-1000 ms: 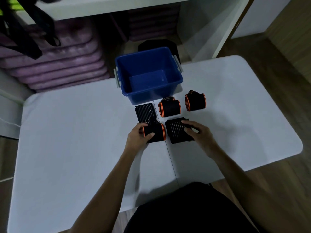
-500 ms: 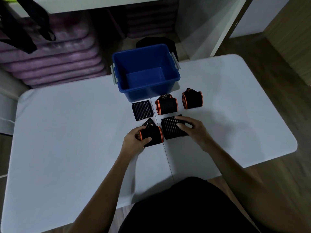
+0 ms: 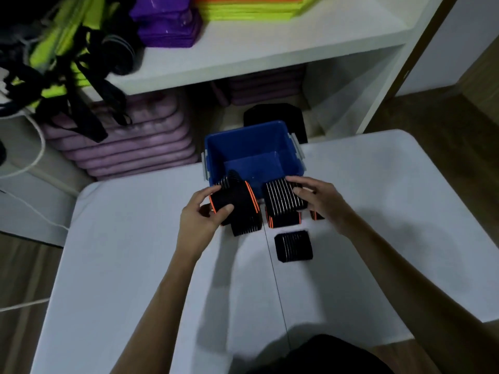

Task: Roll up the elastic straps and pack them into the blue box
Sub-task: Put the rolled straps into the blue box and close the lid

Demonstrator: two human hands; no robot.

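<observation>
The blue box (image 3: pixel 251 141) stands open at the far edge of the white table (image 3: pixel 135 265), nothing visible inside. My left hand (image 3: pixel 199 220) grips a rolled black strap with orange edges (image 3: pixel 233 195), held up in front of the box's near wall. My right hand (image 3: pixel 321 201) holds a black ribbed strap roll (image 3: pixel 280 195) beside it, also raised. Below them on the table lie a ribbed roll (image 3: pixel 247 226), an orange-edged roll (image 3: pixel 283 220) and another, mostly hidden, under my right wrist (image 3: pixel 316 215). A further ribbed roll (image 3: pixel 293 245) lies nearer to me.
Behind the table is a white shelf unit (image 3: pixel 270 49) with purple mats (image 3: pixel 129 147) stacked below and neon and purple items on top. Black straps (image 3: pixel 81 109) hang off the shelf at the left. A white cord (image 3: pixel 37 147) runs down the left side.
Both hands have lifted their strap rolls off the table and carried them toward the blue box. One ribbed roll stayed behind on the table. The camera has tilted up.
</observation>
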